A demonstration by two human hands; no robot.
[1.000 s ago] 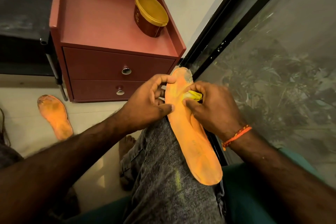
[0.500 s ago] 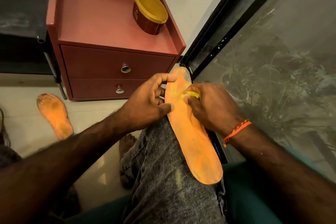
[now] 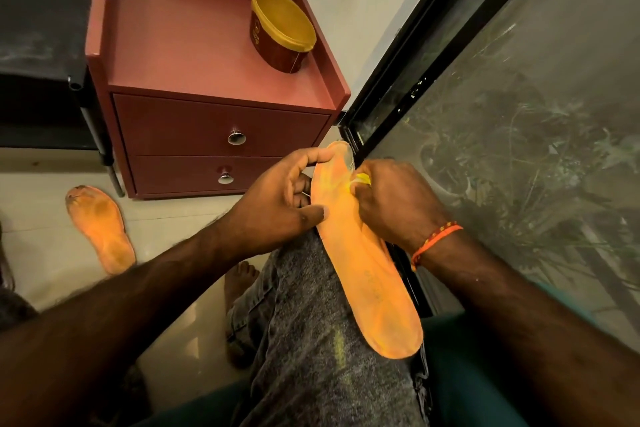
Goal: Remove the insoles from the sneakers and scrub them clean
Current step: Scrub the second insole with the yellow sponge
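The insole point(image 3: 363, 263) lay along the knee point(image 3: 311, 322). The left hand point(image 3: 277, 204) gripped its toe edge; the right hand point(image 3: 398, 201) pinched a yellow scrubber point(image 3: 362, 179) against it.

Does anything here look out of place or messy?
Yes: a second orange insole lies loose on the floor tiles beside the red cabinet, its toe end darkly soiled. A yellowish smear also streaks the person's grey jeans.
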